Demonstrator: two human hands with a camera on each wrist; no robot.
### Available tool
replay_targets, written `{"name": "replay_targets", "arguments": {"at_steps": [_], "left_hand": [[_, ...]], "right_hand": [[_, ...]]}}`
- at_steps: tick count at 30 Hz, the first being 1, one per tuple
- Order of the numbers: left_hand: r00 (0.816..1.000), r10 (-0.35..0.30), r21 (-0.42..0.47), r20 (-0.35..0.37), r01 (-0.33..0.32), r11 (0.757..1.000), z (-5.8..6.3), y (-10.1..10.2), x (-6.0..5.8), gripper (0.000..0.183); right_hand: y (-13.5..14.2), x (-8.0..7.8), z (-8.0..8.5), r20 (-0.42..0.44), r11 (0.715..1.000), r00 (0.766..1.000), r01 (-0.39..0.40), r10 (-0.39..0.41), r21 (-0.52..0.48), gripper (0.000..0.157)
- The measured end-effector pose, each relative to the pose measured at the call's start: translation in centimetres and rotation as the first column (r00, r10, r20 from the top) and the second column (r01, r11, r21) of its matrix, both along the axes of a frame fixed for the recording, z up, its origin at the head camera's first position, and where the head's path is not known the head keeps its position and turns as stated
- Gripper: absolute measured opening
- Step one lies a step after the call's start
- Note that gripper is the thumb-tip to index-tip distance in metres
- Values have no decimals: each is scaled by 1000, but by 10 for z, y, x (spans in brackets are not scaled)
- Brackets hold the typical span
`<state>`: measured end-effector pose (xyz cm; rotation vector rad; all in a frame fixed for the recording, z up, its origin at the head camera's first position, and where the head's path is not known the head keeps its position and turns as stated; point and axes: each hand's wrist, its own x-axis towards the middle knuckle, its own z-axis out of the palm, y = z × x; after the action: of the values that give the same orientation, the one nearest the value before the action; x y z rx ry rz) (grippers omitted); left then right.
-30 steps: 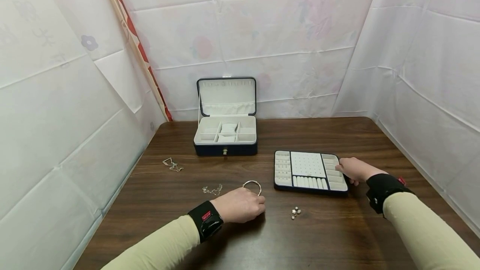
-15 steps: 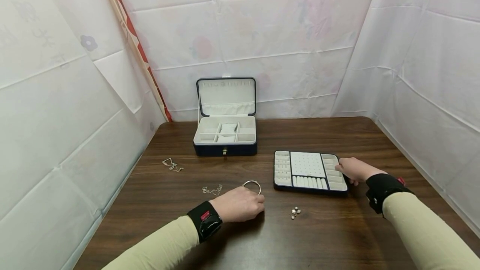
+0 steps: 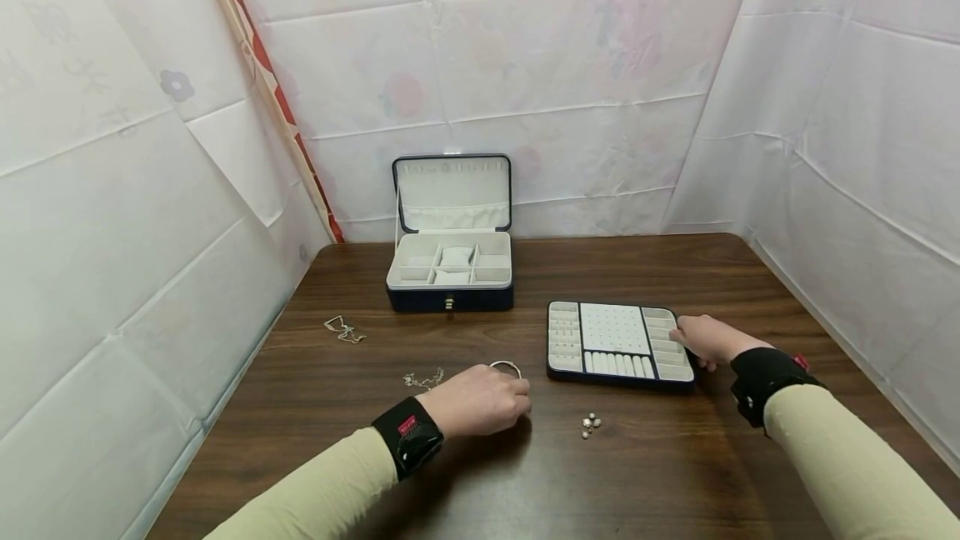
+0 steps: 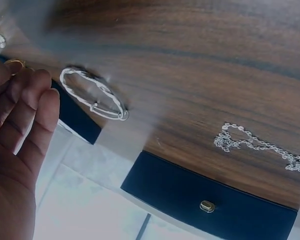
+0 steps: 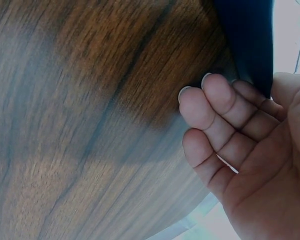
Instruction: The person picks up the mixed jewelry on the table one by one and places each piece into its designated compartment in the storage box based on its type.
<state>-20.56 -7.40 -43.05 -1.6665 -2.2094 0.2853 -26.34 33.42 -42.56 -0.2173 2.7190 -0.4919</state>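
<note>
My left hand (image 3: 480, 401) pinches a thin gold ring (image 4: 15, 64) between thumb and fingertips, just above the table. Beside it lies a silver twisted bangle (image 4: 92, 92), partly hidden by the hand in the head view. On the right, my right hand (image 3: 708, 338) grips the right edge of a dark blue jewelry tray (image 3: 566, 375), thumb on top and fingers at its side. White slots, a pad with small holes and ring rolls fill the tray. Several small pearly earrings (image 3: 591, 423) lie in front of it.
An open dark blue jewelry box (image 3: 420, 300) with white compartments and two small cushions stands at the back. One silver chain (image 3: 424, 379) lies left of the left hand, another chain (image 3: 345, 330) farther left. White sheets (image 3: 562, 107) hang around the wooden table (image 3: 622, 265).
My left hand has lifted slightly and shifted a little away from me, covering more of the bangle. The right hand and the tray have stayed in place.
</note>
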Motion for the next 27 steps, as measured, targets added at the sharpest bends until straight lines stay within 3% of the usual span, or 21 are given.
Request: {"name": "replay_targets", "arguments": {"at_steps": [7,27], "left_hand": [[1000,19,8,4,-19,1000,8,2,-2,10],[995,76,48,67,-79,996,21,7,-11,13]], "right_hand": [[-1,0,1,2,1000,1000,4,-4,1,28],[0,-5,-2,26,1000,1000,12,-12,20,30]]}}
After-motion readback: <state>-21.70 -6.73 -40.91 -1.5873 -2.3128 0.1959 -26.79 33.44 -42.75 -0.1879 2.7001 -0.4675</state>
